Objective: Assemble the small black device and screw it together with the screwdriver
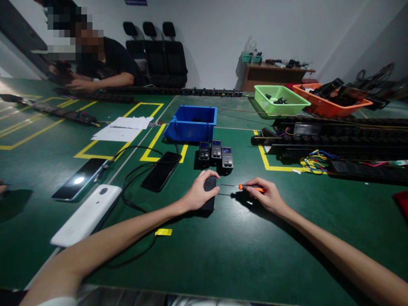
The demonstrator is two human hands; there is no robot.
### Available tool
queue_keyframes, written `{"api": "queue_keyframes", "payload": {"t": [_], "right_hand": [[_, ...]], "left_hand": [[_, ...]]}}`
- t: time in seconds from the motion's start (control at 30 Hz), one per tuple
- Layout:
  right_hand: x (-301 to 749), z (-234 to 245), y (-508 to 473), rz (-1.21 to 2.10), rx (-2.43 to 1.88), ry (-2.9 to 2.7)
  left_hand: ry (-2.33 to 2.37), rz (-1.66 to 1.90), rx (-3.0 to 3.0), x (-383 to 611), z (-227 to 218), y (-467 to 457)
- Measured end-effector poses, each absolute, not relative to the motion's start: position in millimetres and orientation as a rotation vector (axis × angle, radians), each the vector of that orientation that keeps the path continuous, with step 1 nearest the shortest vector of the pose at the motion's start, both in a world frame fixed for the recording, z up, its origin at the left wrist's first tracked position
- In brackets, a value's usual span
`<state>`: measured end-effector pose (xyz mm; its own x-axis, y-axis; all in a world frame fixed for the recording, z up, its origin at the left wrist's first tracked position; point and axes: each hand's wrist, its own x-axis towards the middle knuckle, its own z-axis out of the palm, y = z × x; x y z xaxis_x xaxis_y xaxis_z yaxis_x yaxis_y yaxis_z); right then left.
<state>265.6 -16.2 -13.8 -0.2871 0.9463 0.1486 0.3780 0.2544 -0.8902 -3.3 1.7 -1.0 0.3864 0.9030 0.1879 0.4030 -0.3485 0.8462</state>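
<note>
My left hand (pixel 201 192) is closed around a small black box (pixel 208 205) that stands on the green table. Fingers lie over its top edge and the thumb presses its right side. In my right hand (pixel 266 196) is a screwdriver (pixel 241 186) with an orange and black handle, held level. Its thin shaft points left, with the tip at or very near the box's right side; contact is too small to tell. Just beyond my left hand stand three small black modules with little screens, among them a right-hand module (pixel 227 158).
A blue bin (pixel 193 123) stands behind the modules. To the left lie a black phone (pixel 161 171), a lit phone (pixel 79 179), a white power bank (pixel 87 214), cables and papers (pixel 123 128). Long black assemblies (pixel 334 138) and green and orange baskets (pixel 334 106) occupy the right. A person sits across.
</note>
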Motion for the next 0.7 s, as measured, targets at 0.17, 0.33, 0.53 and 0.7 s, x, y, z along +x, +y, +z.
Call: {"api": "queue_keyframes", "payload": {"t": [0.17, 0.33, 0.53, 0.7], "right_hand": [[265.4, -13.7, -16.1, 0.977, -1.22, -1.808], [264.1, -11.3, -16.7, 1.01, -1.227, -1.787], [262.2, -9.9, -16.9, 1.035, -1.233, -1.765], [261.6, -9.4, -16.7, 1.054, -1.234, -1.75]], "left_hand": [[1.123, 0.877, 1.918, -3.3, -1.0, 1.6], [1.121, 0.883, 1.92, -3.5, -1.4, 1.8], [1.121, 0.874, 1.923, -3.2, 0.0, 0.9], [1.13, 0.873, 1.924, -3.0, 0.0, 1.1]]}}
